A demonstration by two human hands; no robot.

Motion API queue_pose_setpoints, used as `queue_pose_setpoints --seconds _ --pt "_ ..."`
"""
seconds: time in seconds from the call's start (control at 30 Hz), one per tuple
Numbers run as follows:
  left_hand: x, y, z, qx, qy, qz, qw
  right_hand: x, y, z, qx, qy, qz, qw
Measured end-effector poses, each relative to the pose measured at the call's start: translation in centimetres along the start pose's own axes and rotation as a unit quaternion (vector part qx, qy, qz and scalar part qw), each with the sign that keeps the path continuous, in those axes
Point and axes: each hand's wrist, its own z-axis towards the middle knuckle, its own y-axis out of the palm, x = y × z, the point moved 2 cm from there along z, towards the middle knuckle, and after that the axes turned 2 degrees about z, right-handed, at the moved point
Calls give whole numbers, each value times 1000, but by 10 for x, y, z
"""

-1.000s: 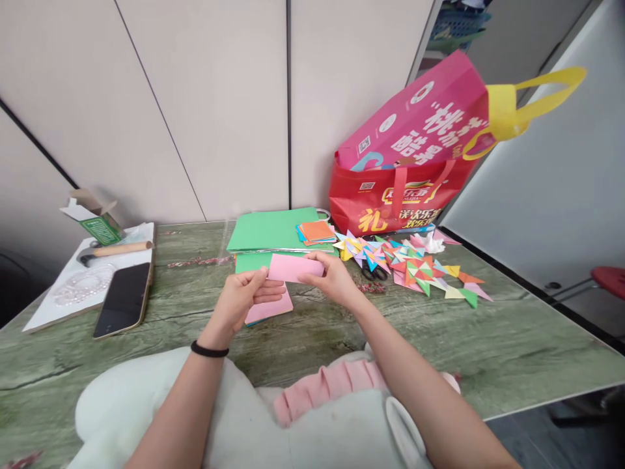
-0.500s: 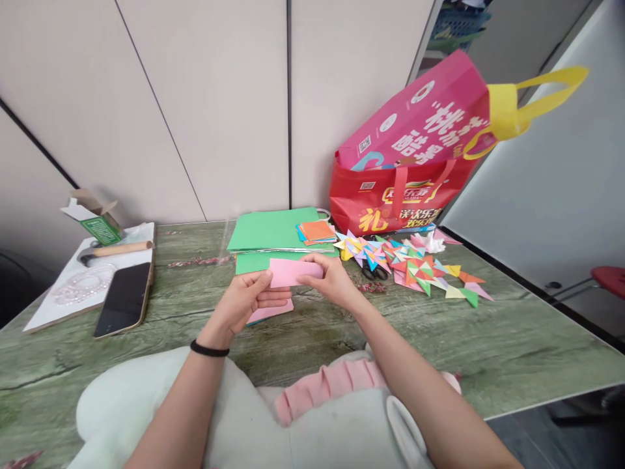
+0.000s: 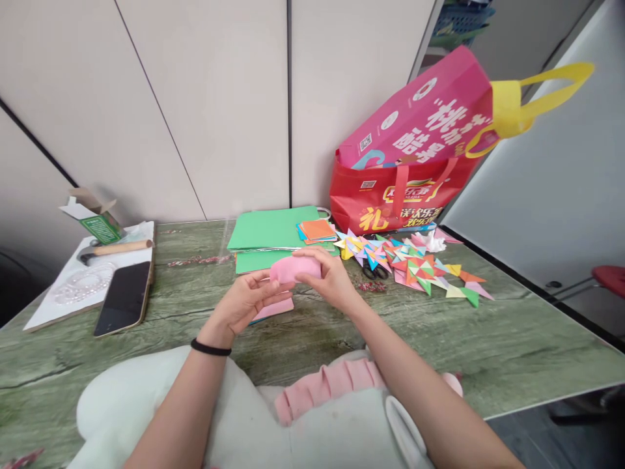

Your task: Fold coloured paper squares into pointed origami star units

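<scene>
A small pink paper (image 3: 294, 268), bent into a curve, is held between both hands above the table. My left hand (image 3: 244, 298), with a black band at the wrist, pinches its left end. Thumb and fingers of my right hand (image 3: 328, 277) grip the right end. Below my left hand lies a small pile with a pink sheet (image 3: 278, 309) on top and a blue edge showing. Green sheets (image 3: 273, 229) lie behind the hands, with small square papers, orange on top (image 3: 317, 230), at their right side.
Folded coloured paper pieces (image 3: 420, 267) and black scissors (image 3: 375, 271) lie to the right, before a red bag (image 3: 390, 195). At left are a phone (image 3: 123, 298), hammer (image 3: 120, 248), beads (image 3: 85, 284) and green box (image 3: 100, 225). A pale plush (image 3: 244, 417) fills the near edge.
The pink paper, flat before, now curves between my fingers. My left hand's fingers have shifted at its left end, and my right hand has risen slightly.
</scene>
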Motion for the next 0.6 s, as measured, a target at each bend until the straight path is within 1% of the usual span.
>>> queue_pose_setpoints --seconds 0.13,0.27,0.4,0.53,0.6 --pt "-1 1 0 6 -1 32 999 -6 2 -3 24 -22 -58 998" --pt "-1 2 0 6 0 62 998 -7 5 -3 13 -60 -89 994" --pt "-1 2 1 -8 9 54 998 -7 6 -3 7 -96 -121 988" --pt "-2 1 2 -9 10 27 1000 -9 8 -4 13 -100 -133 986" --pt "-2 1 3 5 10 18 1000 -9 9 -5 7 -97 -140 985"
